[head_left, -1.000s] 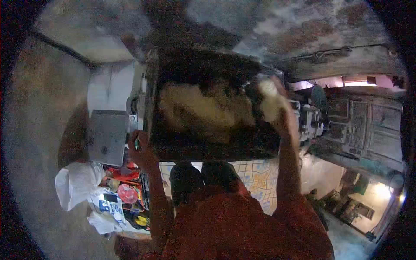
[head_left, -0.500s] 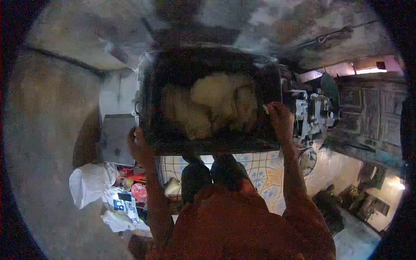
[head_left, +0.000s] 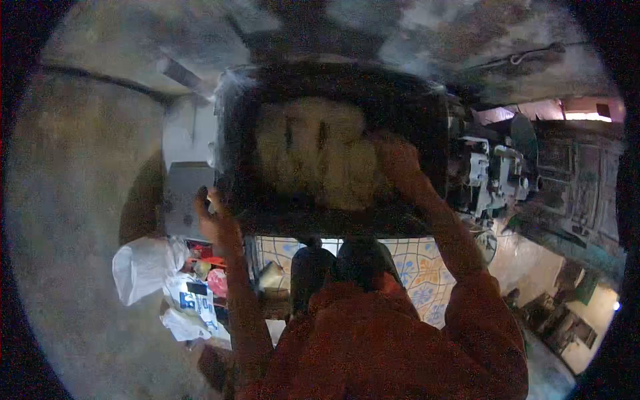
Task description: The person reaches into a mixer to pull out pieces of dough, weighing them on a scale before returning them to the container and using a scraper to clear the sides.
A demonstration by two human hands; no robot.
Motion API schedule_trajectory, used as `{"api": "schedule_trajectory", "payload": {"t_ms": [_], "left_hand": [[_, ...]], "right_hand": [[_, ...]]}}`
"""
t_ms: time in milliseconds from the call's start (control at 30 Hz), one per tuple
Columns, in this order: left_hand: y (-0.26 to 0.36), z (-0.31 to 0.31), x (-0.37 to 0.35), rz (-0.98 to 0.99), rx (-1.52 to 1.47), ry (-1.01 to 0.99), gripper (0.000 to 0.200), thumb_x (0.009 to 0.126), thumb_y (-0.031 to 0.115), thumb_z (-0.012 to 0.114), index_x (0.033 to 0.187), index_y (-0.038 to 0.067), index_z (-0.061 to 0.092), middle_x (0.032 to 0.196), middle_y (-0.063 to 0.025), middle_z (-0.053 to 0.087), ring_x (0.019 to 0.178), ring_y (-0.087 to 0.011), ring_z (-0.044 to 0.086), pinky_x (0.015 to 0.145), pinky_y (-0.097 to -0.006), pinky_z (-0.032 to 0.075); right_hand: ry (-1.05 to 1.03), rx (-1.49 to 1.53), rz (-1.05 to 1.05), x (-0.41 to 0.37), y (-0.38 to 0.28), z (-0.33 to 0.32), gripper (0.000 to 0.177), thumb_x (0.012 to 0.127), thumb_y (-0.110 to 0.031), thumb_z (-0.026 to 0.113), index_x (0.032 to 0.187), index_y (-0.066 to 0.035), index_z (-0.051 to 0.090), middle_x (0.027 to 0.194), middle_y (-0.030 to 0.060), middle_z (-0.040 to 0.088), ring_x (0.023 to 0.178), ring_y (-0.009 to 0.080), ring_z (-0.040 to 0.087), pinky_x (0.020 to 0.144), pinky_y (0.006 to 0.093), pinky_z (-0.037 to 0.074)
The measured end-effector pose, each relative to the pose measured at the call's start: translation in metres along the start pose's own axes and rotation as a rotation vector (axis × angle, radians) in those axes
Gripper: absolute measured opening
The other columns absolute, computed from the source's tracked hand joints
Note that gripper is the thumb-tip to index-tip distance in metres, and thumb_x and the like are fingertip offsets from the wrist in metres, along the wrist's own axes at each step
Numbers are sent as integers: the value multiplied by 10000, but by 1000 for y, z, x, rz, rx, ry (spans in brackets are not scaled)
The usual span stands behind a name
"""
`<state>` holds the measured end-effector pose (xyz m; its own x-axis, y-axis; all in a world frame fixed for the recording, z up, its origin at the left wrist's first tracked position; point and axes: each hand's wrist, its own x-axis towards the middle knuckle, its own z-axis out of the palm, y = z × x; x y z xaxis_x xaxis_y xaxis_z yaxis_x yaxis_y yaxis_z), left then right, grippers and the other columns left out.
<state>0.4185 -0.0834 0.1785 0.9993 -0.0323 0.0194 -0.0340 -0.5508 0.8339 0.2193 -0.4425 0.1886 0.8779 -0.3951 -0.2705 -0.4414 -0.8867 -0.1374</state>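
Note:
A large dark pan or tray point(head_left: 347, 223) lies in front of me, with a pale, soft-looking mass point(head_left: 320, 157) inside it. My left hand point(head_left: 219, 217) is beside the pan's near left corner, its fingers apart and nothing visible in them. My right hand point(head_left: 397, 160) reaches over the pan and touches or hovers just above the right side of the pale mass. Its fingertips are dark and blurred, so their pose and anything in them cannot be made out.
White plastic bags point(head_left: 143, 270) and red packets stand at the lower left. A grey box point(head_left: 189, 200) is left of the pan. White metal machinery point(head_left: 490, 173) stands at the right, near a wooden door point(head_left: 577, 187). Below is patterned tile floor point(head_left: 420, 270).
My right hand has left the pan's right edge and moved inward over the pale mass. The mass has changed shape. My left hand's fingers are more spread. The view has shifted slightly.

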Motion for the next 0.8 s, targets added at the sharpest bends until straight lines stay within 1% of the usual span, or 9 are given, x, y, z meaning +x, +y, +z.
{"api": "schedule_trajectory", "payload": {"t_ms": [100,200,267,400,500,600,633,767,800], "left_hand": [[54,-4,-11,-91,112,15,506,930,416,549,1170,-29,549,1091,-244,613,986,-364,598,841,-422,459],[48,-3,-12,21,76,53,516,929,424,546,1174,-31,549,1110,-255,600,995,-376,591,856,-419,453],[49,-1,-12,30,151,93,515,926,409,559,1185,-36,546,1125,-252,598,1012,-388,583,874,-408,449],[41,2,-13,4,116,107,505,907,373,612,1195,-36,545,1142,-222,607,1061,-349,579,920,-400,434],[29,7,-11,-33,-24,155,475,891,334,653,1176,-34,560,1151,-196,606,1039,-274,584,918,-392,434],[25,5,-8,0,-81,107,463,894,338,649,1168,-26,568,1141,-195,604,980,-274,596,893,-390,447],[32,5,-8,-21,-67,100,463,896,339,646,1166,-30,567,1136,-196,605,968,-276,597,884,-391,451],[44,-1,-10,-1,65,85,472,901,353,635,1159,-37,569,1103,-200,617,936,-286,599,851,-391,464],[42,-1,-9,32,114,87,476,901,360,634,1158,-37,570,1093,-201,620,932,-290,598,843,-390,467]], "right_hand": [[-20,-173,-109,28,-21,16,457,852,-110,561,1302,-80,486,1265,188,527,1076,361,577,875,468,487],[261,-254,-326,31,-27,73,504,856,-130,567,1345,-86,454,1335,193,475,1200,356,495,986,479,405],[357,-214,-354,31,-51,64,533,852,-135,580,1364,-93,439,1368,195,447,1261,363,436,1044,481,344],[286,-219,-508,15,-74,-39,476,851,-196,602,1298,-70,499,1387,195,423,1254,398,429,1039,485,348],[19,-96,-267,-2,-43,-42,428,855,-251,613,1236,-65,550,1304,206,503,1185,376,503,984,469,413],[-274,65,54,-15,-5,-28,408,861,-286,616,1205,-71,575,1209,210,574,1102,349,571,919,449,471],[-288,26,73,-20,-6,-32,413,865,-297,615,1212,-76,574,1185,209,589,1080,341,586,902,443,484],[-205,66,-252,-29,-26,-7,458,884,-341,596,1258,-81,549,1203,211,584,1084,359,582,905,449,487],[-52,14,-428,-25,-36,7,486,882,-363,590,1276,-84,536,1212,212,580,1093,371,575,912,454,483]]}}
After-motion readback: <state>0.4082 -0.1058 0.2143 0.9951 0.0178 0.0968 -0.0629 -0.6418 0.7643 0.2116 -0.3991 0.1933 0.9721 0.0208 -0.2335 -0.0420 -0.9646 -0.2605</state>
